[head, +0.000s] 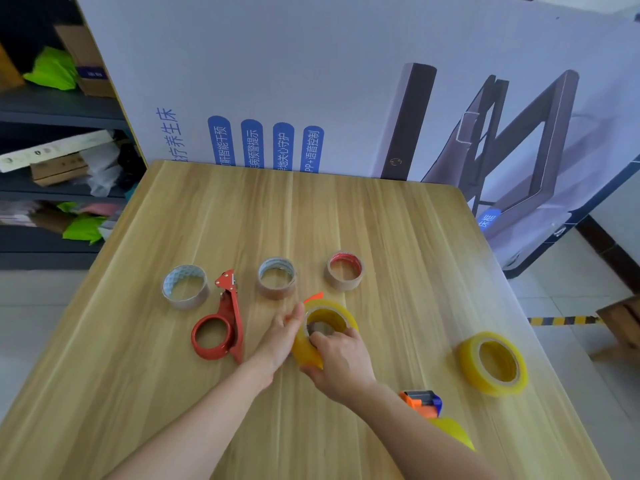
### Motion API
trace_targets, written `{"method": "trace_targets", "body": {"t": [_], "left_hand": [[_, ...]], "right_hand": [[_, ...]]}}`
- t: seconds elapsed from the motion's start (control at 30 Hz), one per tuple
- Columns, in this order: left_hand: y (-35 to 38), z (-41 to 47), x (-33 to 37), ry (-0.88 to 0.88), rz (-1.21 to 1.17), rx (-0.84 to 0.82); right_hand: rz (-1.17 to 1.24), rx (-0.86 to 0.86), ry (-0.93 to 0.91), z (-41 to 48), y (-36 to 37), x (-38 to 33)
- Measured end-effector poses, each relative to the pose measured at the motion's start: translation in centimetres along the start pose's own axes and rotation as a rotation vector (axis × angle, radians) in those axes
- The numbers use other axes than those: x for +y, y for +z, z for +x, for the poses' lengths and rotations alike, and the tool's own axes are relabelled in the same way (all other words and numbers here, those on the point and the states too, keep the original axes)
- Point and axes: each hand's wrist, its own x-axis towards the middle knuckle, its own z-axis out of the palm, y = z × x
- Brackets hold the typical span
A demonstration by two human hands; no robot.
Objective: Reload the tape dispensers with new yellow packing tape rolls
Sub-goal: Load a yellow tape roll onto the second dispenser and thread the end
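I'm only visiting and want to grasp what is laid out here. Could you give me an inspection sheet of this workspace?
Surface: wooden table, light grain.
Job's things: held yellow roll, tilted up off the table; spare yellow roll flat at the right; red dispenser lying at the left, its ring bare; orange-and-blue dispenser partly hidden by the right forearm, yellow tape beside it.
Clutter: pale roll, blue-cored roll, red-cored roll in a row farther back.
Hands: left hand holds the held roll's rim; right hand grips it, fingers in the core.
Cables: nothing seen.
Surroundings: printed board behind; shelves at the left.
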Motion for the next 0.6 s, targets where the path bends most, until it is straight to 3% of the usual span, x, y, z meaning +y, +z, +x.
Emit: {"method": "trace_targets", "body": {"t": [0.13, 0.33, 0.5, 0.6], "left_hand": [[-0.3, 0.8, 0.2, 0.101, 0.198, 0.031], [0.3, 1.5, 0.1, 0.139, 0.256, 0.030], [0.0, 2.0, 0.3, 0.131, 0.234, 0.063], [-0.5, 2.6, 0.3, 0.119, 0.283, 0.082]], "right_hand": [[0.009, 0.042, 0.016, 0.2, -0.1, 0.6], [0.009, 0.025, 0.032, 0.0, 0.3, 1.3], [0.024, 0.146, -0.014, 0.5, 0.3, 1.6], [0.037, 0.130, -0.019, 1.0, 0.1, 1.9]]}}
